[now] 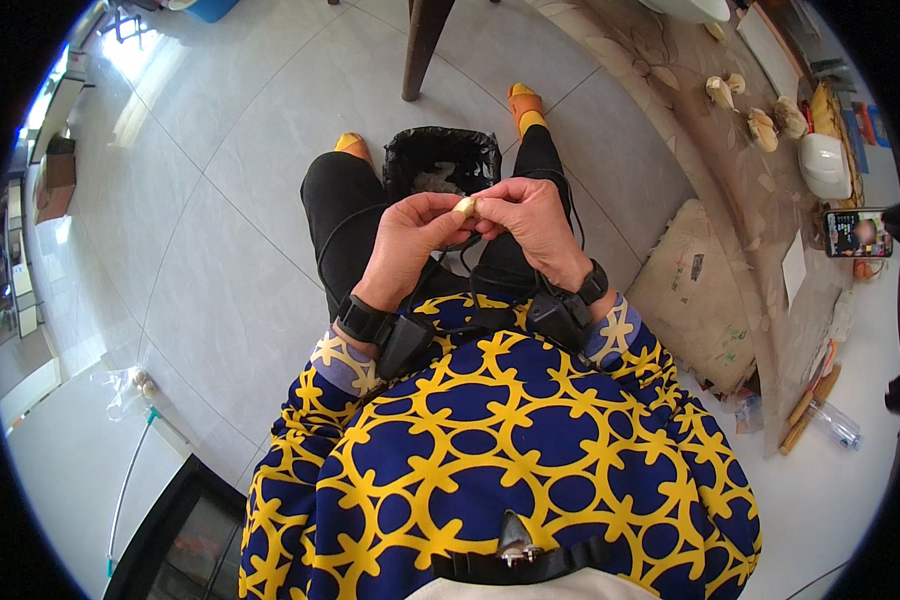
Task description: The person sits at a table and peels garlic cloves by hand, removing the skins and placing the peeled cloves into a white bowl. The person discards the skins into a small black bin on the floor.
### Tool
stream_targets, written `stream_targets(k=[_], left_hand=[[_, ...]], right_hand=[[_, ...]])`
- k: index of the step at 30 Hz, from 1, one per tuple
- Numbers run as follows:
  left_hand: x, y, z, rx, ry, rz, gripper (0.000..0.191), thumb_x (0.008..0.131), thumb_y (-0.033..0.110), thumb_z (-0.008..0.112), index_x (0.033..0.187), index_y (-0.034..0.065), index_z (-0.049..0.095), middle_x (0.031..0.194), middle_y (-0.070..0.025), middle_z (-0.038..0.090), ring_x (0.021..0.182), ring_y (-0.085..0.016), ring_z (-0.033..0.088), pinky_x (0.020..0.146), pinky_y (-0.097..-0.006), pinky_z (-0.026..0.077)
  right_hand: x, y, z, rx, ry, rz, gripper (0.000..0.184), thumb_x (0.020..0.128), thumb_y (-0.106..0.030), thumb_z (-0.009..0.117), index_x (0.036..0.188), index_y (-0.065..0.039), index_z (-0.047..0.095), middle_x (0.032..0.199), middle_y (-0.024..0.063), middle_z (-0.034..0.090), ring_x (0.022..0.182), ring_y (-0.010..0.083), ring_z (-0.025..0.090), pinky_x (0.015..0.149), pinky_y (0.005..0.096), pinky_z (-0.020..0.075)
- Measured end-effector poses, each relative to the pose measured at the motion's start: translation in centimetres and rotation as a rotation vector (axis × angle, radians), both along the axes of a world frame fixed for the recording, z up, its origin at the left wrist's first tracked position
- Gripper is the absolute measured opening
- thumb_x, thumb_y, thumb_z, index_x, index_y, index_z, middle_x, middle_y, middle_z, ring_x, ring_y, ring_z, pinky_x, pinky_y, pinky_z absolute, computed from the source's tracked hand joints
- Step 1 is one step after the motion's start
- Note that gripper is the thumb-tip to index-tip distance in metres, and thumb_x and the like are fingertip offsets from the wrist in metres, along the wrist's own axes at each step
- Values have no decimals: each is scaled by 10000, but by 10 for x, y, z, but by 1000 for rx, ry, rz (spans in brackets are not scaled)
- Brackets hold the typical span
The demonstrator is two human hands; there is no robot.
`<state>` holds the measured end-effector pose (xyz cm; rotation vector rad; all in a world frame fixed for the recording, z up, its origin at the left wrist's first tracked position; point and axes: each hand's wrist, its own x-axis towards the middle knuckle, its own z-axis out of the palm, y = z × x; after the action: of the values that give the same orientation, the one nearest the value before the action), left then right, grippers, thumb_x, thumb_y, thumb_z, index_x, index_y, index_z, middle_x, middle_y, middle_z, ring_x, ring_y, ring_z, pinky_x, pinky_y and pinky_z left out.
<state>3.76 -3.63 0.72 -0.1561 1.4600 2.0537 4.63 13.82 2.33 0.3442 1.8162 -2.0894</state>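
Note:
A pale garlic clove (pixel 463 206) is pinched between the thumb and fingers of my left hand (pixel 412 241). My right hand (pixel 532 225) grips the clove's right end with its thumb and fingertips, which partly hide that end. Both hands are close together above my lap, at the near rim of a bin lined with a black plastic bag (pixel 480 154). Some pale scraps (pixel 436 180) show inside the bin, too blurred to name surely. Dark devices are strapped to both wrists, with black cables running over my legs.
On the covered table (pixel 667 90) at right lie garlic pieces (pixel 763 129), a white container (pixel 825 166) and a propped phone (pixel 859 233). A cardboard sheet (pixel 694 300) leans below its edge. A wooden furniture leg (pixel 424 52) stands beyond the bin.

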Motion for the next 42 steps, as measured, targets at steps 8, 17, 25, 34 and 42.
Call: stream_targets(k=[8, 17, 25, 34, 42], left_hand=[[0, 0, -2, 37, 13, 18, 241, 856, 127, 618, 1045, -19, 588, 922, -75, 643, 808, -119, 630, 728, -206, 513], [1, -2, -3, 13, 35, -2, 245, 843, 126, 635, 1040, -16, 594, 918, -68, 638, 794, -105, 616, 734, -206, 501], [1, -2, -1, -36, 41, 3, 228, 816, 66, 651, 1016, -34, 609, 880, -67, 640, 768, -109, 609, 731, -215, 498], [2, -3, 0, -40, 65, -31, 240, 833, 126, 649, 1020, -20, 620, 882, -57, 641, 760, -101, 599, 720, -214, 490], [1, -2, -3, 50, 13, 18, 257, 867, 128, 603, 1084, -9, 593, 960, -65, 637, 812, -108, 606, 733, -216, 497]], right_hand=[[0, -1, 1, 8, 10, 1, 158, 841, -104, 618, 936, 15, 660, 793, 82, 659, 632, 100, 622, 601, 194, 519], [1, -2, -3, -9, -2, -4, 138, 839, -86, 615, 917, 16, 662, 782, 84, 658, 620, 102, 620, 591, 201, 521], [1, -5, -2, 41, 31, 10, 106, 822, -53, 611, 872, 24, 665, 752, 79, 655, 615, 91, 612, 582, 197, 517], [2, -7, -4, 181, 177, 11, 91, 782, -70, 639, 776, 16, 668, 685, 44, 647, 595, 67, 594, 532, 176, 477], [0, -4, -7, 316, 368, 55, 107, 804, -84, 615, 833, 10, 657, 736, 48, 644, 634, 76, 583, 564, 198, 466]])
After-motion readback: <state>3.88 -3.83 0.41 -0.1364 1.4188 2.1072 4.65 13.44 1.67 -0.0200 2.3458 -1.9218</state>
